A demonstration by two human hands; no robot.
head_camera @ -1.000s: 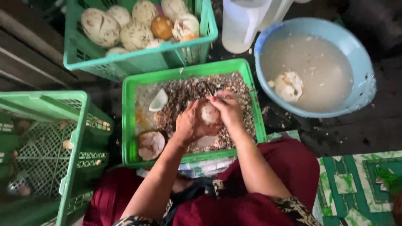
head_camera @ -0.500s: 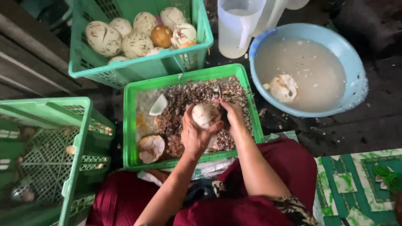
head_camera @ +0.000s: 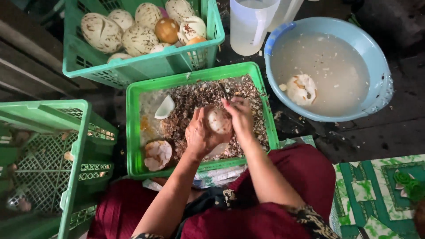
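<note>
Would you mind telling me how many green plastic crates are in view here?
3: one at the top full of husked coconuts, one in the middle holding shell scraps beneath the hands, and one at the left. Others may lie out of frame.

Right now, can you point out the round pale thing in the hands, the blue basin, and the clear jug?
round pale thing (head_camera: 218,120), head view, on its bare top.
blue basin (head_camera: 278,33), head view, on its left rim.
clear jug (head_camera: 248,31), head view, on its side wall.
</note>
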